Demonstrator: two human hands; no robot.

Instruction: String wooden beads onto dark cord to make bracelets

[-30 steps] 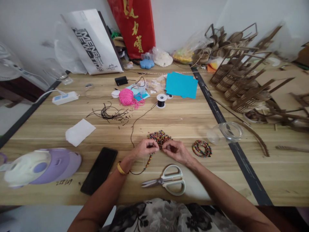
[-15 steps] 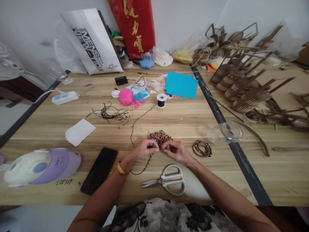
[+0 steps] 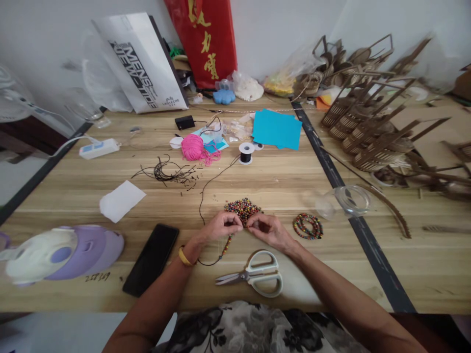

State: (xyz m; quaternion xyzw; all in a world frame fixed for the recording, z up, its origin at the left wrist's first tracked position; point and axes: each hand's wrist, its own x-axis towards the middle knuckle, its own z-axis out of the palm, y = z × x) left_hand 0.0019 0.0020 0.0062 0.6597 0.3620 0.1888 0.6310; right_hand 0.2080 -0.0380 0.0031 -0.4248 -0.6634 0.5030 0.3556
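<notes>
Beads (image 3: pixel 243 208) of many colours lie heaped on the wooden surface (image 3: pixel 279 189), closer to its near edge than its far one. At the heap's near side, the two hands face each other, close but apart. The left hand (image 3: pixel 223 224) pinches thumb and forefinger together, a partly strung strand (image 3: pixel 226 246) trailing from under them towards the near edge. The right hand (image 3: pixel 270 229) has its thumb and forefinger drawn in beside the heap; whether they grip a bead is too small to tell. Black cord (image 3: pixel 211 182) runs from a white spool (image 3: pixel 246 154) down behind the left wrist. Scissors (image 3: pixel 253 275) lie between the hands and the near edge, a dark phone (image 3: pixel 150 260) to their left, and a beaded coil (image 3: pixel 308 226) rests right of the right hand.
</notes>
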